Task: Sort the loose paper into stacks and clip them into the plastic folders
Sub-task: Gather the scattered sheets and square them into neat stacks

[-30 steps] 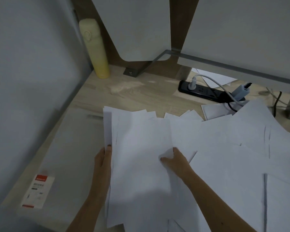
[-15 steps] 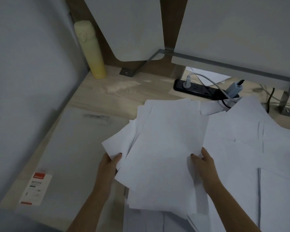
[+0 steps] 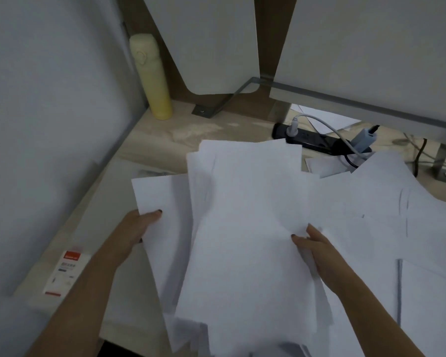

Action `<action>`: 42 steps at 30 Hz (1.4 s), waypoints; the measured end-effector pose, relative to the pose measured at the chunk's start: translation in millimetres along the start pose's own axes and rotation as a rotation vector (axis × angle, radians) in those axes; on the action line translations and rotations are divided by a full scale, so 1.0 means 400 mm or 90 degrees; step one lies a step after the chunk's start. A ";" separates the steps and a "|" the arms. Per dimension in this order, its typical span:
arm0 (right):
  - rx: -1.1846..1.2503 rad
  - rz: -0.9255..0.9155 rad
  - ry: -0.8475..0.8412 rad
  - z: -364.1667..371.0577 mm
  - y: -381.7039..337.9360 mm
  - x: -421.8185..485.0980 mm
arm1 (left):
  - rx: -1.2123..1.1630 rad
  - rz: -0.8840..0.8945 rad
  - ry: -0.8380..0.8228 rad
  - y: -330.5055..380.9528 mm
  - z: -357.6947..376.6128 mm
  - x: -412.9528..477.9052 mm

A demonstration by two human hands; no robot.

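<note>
A loose bundle of blank white sheets (image 3: 245,228), fanned and uneven at the edges, fills the centre of the frame above more paper scattered over the wooden surface (image 3: 165,140). The left hand (image 3: 137,228) pinches the bundle's left edge, thumb on top, other fingers underneath. The right hand (image 3: 317,248) clasps the right edge likewise. A translucent plastic folder (image 3: 108,202) lies at lower left.
</note>
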State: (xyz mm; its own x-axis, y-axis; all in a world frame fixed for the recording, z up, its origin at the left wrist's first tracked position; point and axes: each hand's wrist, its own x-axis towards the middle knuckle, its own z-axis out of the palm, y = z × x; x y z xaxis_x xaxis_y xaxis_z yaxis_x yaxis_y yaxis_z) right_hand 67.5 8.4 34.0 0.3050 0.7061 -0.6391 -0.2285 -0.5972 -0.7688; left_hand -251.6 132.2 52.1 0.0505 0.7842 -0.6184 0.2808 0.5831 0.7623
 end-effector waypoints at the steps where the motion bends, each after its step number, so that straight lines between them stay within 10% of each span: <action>1: -0.003 0.016 -0.017 0.023 0.009 0.005 | -0.036 -0.010 0.024 -0.007 0.002 0.001; 11: -0.140 -0.008 -0.074 0.153 0.030 0.018 | -0.298 -0.019 0.059 -0.081 -0.012 -0.060; 18: -0.285 -0.112 -0.175 0.269 -0.010 0.036 | -0.207 0.063 0.059 -0.072 0.007 -0.105; 29: -0.118 -0.211 -0.314 0.150 -0.254 -0.048 | -0.185 0.287 -0.200 0.200 -0.008 -0.231; 42: -0.033 -0.397 -0.175 -0.048 -0.390 -0.201 | -0.236 0.428 -0.252 0.375 0.157 -0.260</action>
State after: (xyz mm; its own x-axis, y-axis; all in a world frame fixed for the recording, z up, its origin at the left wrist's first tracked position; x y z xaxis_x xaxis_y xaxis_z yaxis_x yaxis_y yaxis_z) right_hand 96.5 37.6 205.8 0.1184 0.9909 -0.0647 -0.0391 -0.0605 -0.9974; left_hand -154.3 124.8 218.9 0.4437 0.8960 0.0177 -0.2554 0.1075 0.9608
